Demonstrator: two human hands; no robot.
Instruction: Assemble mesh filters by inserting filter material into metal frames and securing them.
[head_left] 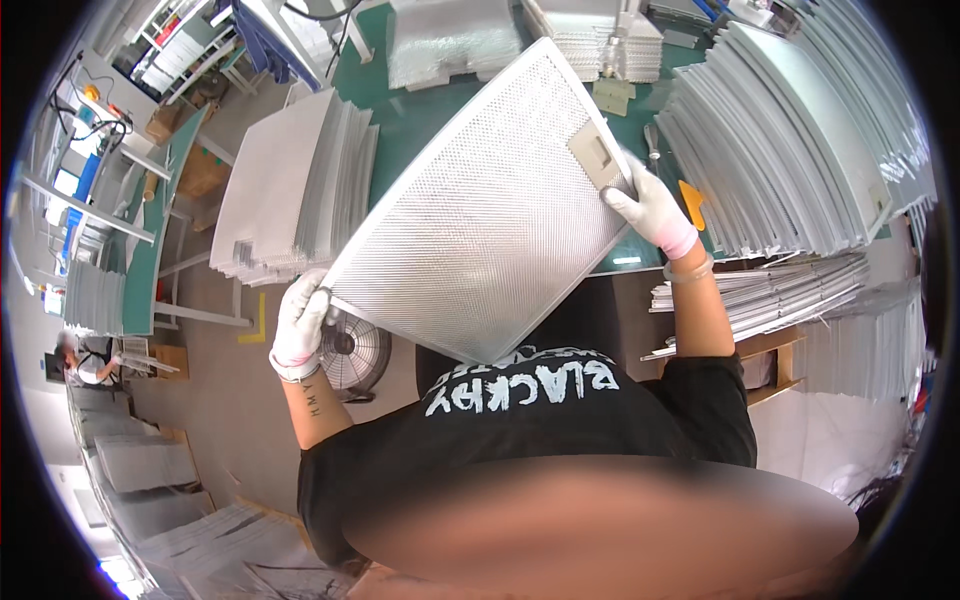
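A rectangular silver mesh filter panel (470,200) is held tilted in front of me, over the near edge of the green table. It has a thin metal frame and a beige latch plate (593,152) by its right edge. My left hand (300,318), in a white glove, is closed on the panel's left corner. My right hand (655,212), gloved in white with a pink cuff, grips the right edge just below the latch plate. The fingers behind the panel are hidden.
Stacks of similar panels stand on the left (290,185) and right (775,140). A bubble-wrapped pile (450,40) lies at the back. By the right stack are a screwdriver (652,140) and a yellow tool (692,205). A fan (352,352) stands below; another person (92,365) is far left.
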